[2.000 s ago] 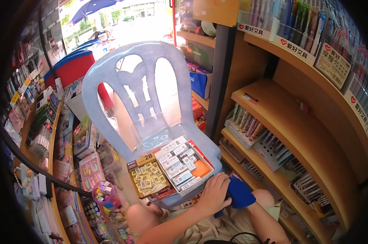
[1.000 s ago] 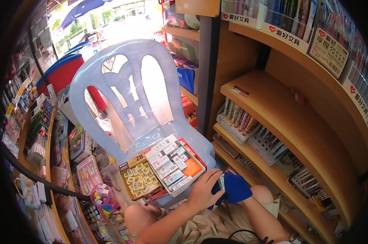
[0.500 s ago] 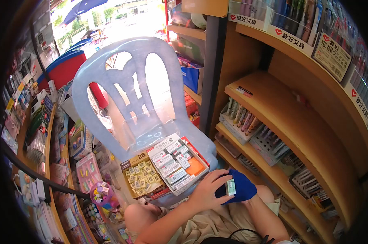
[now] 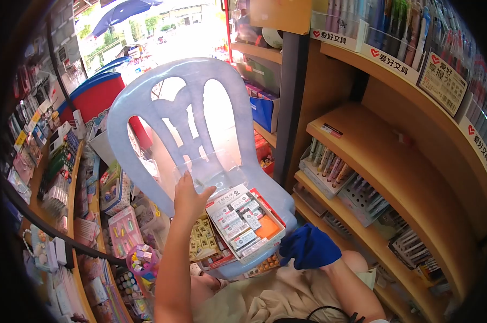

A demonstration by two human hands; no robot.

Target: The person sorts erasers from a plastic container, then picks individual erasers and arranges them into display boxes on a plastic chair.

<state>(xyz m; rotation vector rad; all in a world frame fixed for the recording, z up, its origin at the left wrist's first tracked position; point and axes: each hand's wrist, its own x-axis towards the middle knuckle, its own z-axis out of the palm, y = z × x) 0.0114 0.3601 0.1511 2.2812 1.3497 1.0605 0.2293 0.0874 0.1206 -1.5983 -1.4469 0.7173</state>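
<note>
My left hand (image 4: 189, 196) reaches over the clear plastic box (image 4: 227, 175) on the chair seat, thumb and fingers apart. A small pale green block, looking like the eraser from before, shows faintly near the fingertips inside the clear box. A blue cloth (image 4: 310, 247) covers my right hand above my lap, hiding its fingers; the hand appears to grip it from beneath. Between the hands sits a white box (image 4: 259, 248) of several wrapped erasers, one orange piece (image 4: 267, 228) among them. Partly behind my left forearm is a carton of small yellowish erasers (image 4: 202, 237).
A blue plastic chair (image 4: 117, 129) stands before me, its back toward the bright doorway. Wooden shelves (image 4: 372, 126) with pens and pen trays rise on the right. Racks of stationery crowd the left, with a pink basket (image 4: 143, 260) of small items near my knee.
My left hand has left the blue cloth, where it held a small green-and-white eraser, and moved forward and left to the clear box. The cloth stays with my right hand. The view has shifted slightly.
</note>
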